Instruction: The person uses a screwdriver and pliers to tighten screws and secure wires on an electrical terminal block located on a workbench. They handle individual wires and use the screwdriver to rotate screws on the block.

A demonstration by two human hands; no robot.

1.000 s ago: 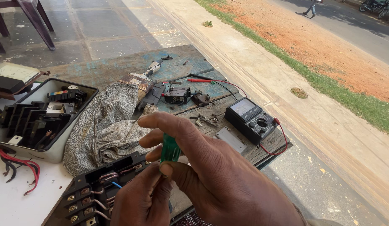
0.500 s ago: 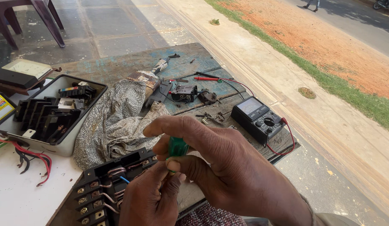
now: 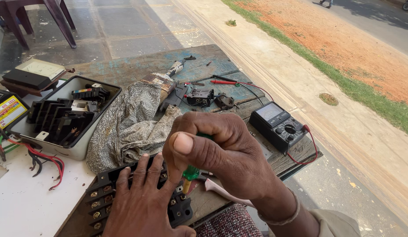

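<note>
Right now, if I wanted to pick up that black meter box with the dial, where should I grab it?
Probably by the two long sides of the black meter, coming down from above. It lies flat, face up, on the wooden table, with screen and dial on top. The red wire loops off its right end, so avoid that side.

Right hand (image 3: 221, 151) curled into a fist; left hand (image 3: 140, 206) pressed flat, fingers spread.
</note>
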